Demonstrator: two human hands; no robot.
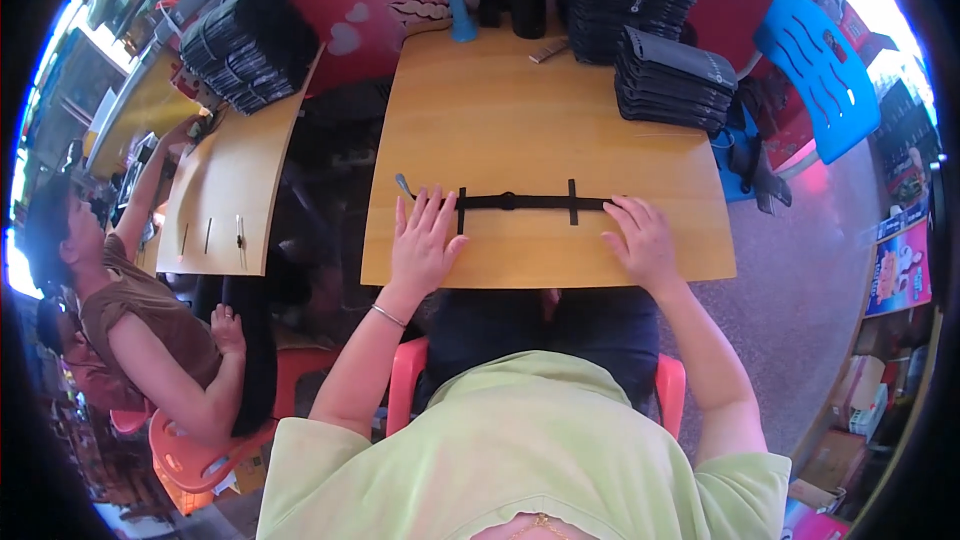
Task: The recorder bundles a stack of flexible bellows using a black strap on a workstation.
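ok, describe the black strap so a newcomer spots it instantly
On the wooden table in front of the light green shirt, look near the close edge. There the black strap runs sideways between the left hand and right hand. Unlike the two short dark strips crossing it, it is long, with a small bulge near its middle.

Wooden table (500, 120): black strap (535, 203), blue fan (460, 12), black bundles (675, 80).

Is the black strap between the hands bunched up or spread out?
Spread out: the black strap lies nearly straight across the table, between the left hand and right hand.
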